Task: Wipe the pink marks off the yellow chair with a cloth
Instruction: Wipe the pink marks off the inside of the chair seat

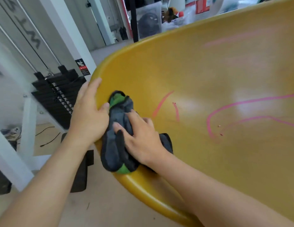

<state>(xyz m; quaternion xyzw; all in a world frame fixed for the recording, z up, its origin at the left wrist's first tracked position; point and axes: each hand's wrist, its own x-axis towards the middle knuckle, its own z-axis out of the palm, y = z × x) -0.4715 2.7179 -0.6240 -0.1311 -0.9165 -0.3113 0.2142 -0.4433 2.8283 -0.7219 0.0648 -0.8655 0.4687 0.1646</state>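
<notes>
At the left edge of the seat of the yellow moulded plastic chair (pixel 200 76), a crumpled dark grey cloth with green patches (pixel 117 115) lay bunched against the raised rim, its lower end hanging a little over the front lip. The right hand (pixel 141 138) pressed down on the cloth with fingers spread and fairly straight, one fingertip sunk in a fold. The left hand (pixel 89 113) clasped the chair's rim just beside the cloth, thumb on the inner face of the seat and fingers laid along the outer edge.

The pink marks (pixel 208 122) remained on the glossy seat to the right of the cloth: two short streaks near it, a long looping line farther right, and a faint smear higher on the back. None of them touched the cloth.

Beyond the chair's left rim stood a black weight stack (pixel 59 92) in a white metal frame (pixel 28 122), on a pale floor (pixel 102 207).
</notes>
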